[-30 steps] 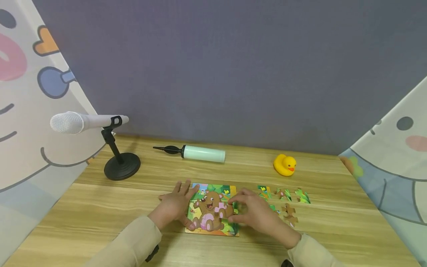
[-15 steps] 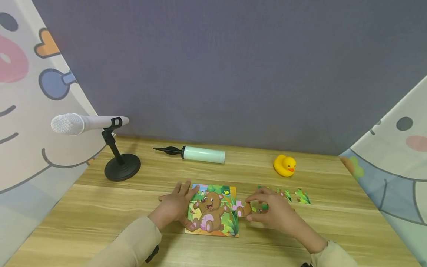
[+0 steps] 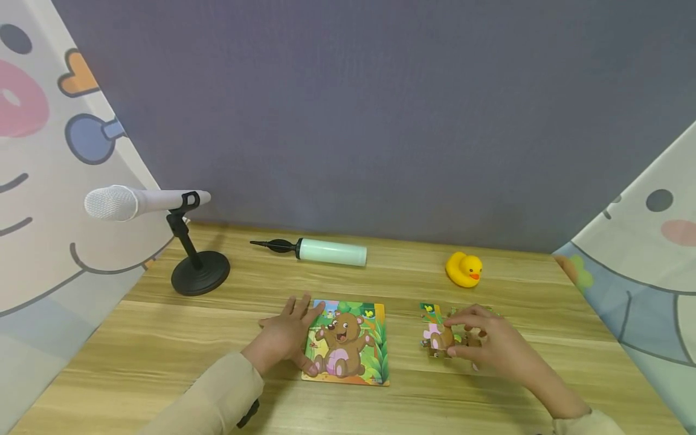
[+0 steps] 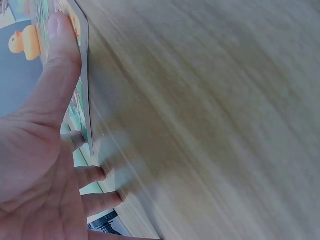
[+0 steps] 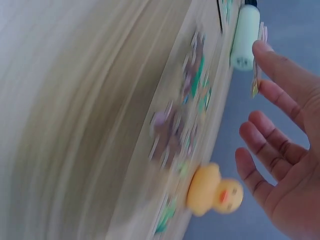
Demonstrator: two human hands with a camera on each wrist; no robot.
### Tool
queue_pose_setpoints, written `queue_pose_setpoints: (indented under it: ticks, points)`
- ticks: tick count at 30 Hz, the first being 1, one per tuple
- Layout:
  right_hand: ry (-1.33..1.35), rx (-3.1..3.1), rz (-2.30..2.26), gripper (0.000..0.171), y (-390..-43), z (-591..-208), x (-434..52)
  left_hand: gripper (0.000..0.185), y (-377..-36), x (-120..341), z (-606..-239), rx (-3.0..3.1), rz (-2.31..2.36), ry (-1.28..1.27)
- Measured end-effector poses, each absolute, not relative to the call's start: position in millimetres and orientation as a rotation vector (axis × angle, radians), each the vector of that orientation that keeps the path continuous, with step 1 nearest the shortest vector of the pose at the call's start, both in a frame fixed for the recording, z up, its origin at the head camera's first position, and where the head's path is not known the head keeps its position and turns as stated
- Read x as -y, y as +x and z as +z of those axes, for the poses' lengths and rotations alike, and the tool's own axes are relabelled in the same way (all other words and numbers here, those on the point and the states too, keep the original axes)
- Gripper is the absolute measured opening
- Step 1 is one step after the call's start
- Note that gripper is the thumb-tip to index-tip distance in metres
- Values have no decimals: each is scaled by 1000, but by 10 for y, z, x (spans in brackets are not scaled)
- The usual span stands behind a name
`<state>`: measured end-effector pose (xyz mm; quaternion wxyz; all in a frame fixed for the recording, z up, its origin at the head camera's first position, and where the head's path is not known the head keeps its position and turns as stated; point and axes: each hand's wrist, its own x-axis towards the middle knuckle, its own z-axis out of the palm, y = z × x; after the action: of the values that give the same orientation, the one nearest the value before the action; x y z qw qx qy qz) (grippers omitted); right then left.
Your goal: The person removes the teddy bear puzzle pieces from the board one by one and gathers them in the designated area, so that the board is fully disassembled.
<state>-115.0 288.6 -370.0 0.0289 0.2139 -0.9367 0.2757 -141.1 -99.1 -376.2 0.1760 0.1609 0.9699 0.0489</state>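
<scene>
In the head view a square bear jigsaw puzzle (image 3: 348,343) lies on the wooden table. My left hand (image 3: 284,339) rests with spread fingers along its left side, thumb on the lower left corner. The left wrist view has the thumb (image 4: 62,55) lying over the board's edge. To the right of the puzzle, my right hand (image 3: 492,343) pinches a brown and pink puzzle piece (image 3: 441,338) between thumb and finger. Seen edge-on in the right wrist view, this piece (image 5: 256,72) is raised above the table. Several loose pieces (image 3: 429,310) lie beneath and around it, partly hidden by the hand.
A yellow rubber duck (image 3: 464,269) sits behind the loose pieces. Toward the back lies a pale green hand pump (image 3: 333,252) with a black nozzle. At the left, a white microphone (image 3: 111,203) is mounted on a black stand (image 3: 200,273). A grey panel (image 3: 370,121) closes off the back.
My right hand has carried the puzzle piece off the puzzle's right side, rightward to over the loose pieces. My left hand has stayed in place.
</scene>
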Motion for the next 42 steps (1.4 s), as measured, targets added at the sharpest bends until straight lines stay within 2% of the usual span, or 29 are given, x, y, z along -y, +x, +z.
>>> queue_pose_setpoints:
  ticks: [8,21,34,42]
  points:
    - [676,2844,740,40,-1166,-3795,-3339,125,-1418,995,-3768,-2743,133,449]
    - [641,2861,805,38,-1136,-4022,-3911,125,-1416,994,-3749,-2742,143,457]
    - [613,2979,798,33,-1123,-4100,-4161,124,-1411,985,-3737,-2735,120,465]
    - [674,2940,751,37,-1144,-4147,-4186,125,-1410,988,-3745,-2735,133,462]
